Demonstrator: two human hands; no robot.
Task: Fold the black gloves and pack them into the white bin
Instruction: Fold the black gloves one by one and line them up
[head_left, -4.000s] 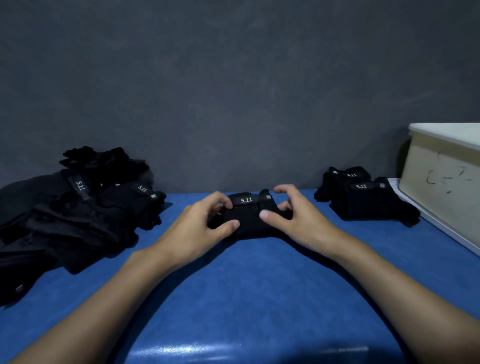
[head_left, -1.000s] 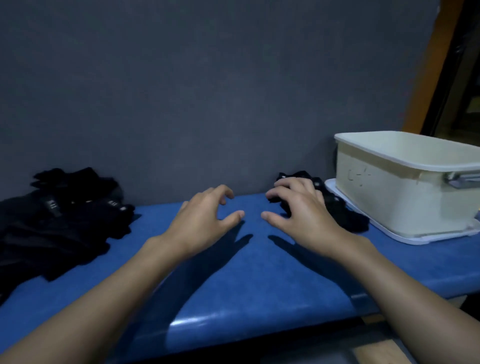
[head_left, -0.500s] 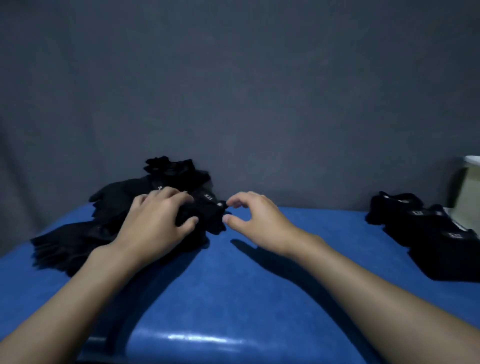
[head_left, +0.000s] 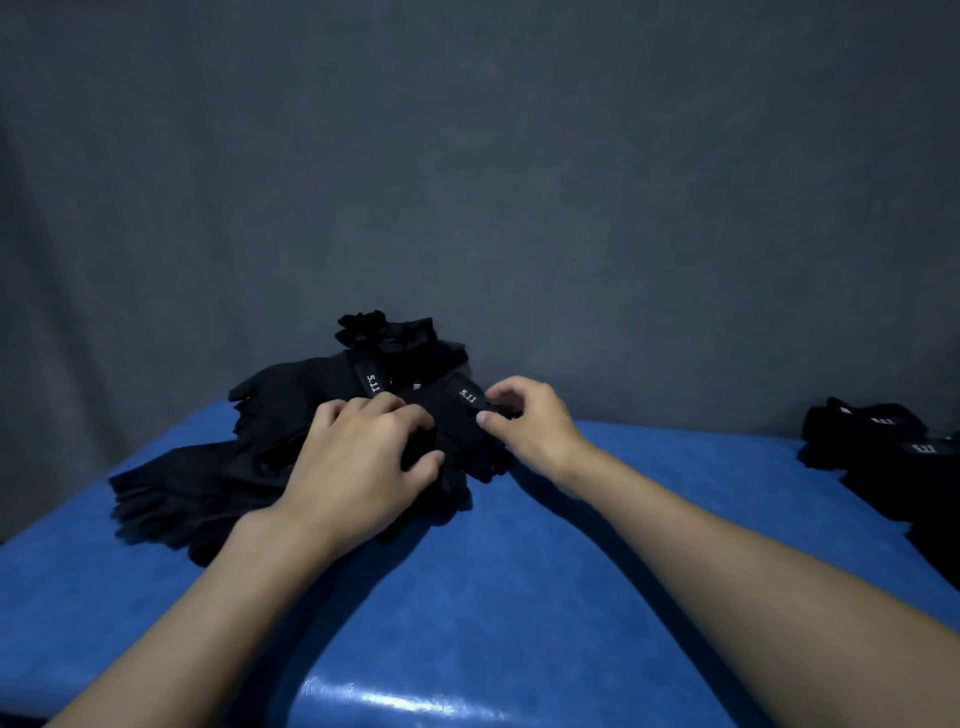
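Right hand (head_left: 530, 428), apart from the pile half a second ago, now reaches it; with it I pinch the cuff of the top glove (head_left: 457, 431) between thumb and forefinger, just beside its 5.11 label (head_left: 467, 397). Left hand (head_left: 363, 462): my fingers curl over the same glove, thumb against its near edge, gripping it. Top glove: lies on the loose pile of black gloves (head_left: 223, 478), left part of the blue table (head_left: 519, 597). Folded gloves (head_left: 878, 447): at the table's right edge, well apart. Grey backdrop (head_left: 467, 182) behind.
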